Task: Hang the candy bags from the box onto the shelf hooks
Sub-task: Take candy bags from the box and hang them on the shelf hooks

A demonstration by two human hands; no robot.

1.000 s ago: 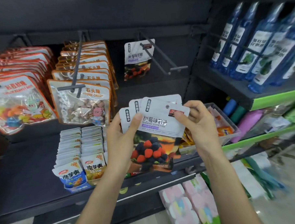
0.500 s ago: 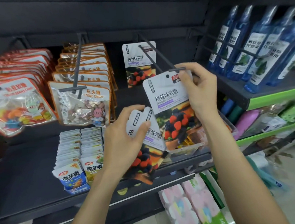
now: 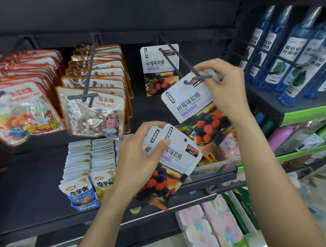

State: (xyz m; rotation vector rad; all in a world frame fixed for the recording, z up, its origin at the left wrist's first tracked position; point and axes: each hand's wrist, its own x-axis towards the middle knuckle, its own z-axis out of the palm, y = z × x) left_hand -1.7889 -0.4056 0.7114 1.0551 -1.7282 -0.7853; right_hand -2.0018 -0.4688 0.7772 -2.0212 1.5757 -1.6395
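Nearest, my left hand (image 3: 139,156) grips a small fanned stack of raspberry candy bags (image 3: 171,160), thumb across the white headers, fingers curled behind — held low and off to the side so the next bag is ready while the hook front stays unobstructed. Above and right of it, my right hand (image 3: 222,87) pinches the top corner of a single raspberry bag (image 3: 193,107), tilted so that its punched hole meets the tip of the shelf hook (image 3: 183,62); the hole sits at the hook's front end beside the crossbar, and I judge the bag is just being threaded, not yet slid back. Gripping by the header keeps the hole stiff and visible. Farther along the same hook, one hung raspberry bag (image 3: 158,67) rests near the back panel. To the left hang rows of stone candy bags (image 3: 94,111) and, beyond them, orange-edged jelly bean bags (image 3: 21,110). A clear box (image 3: 212,166) lies on the shelf ledge, partly hidden by the bags — presumably the supply.
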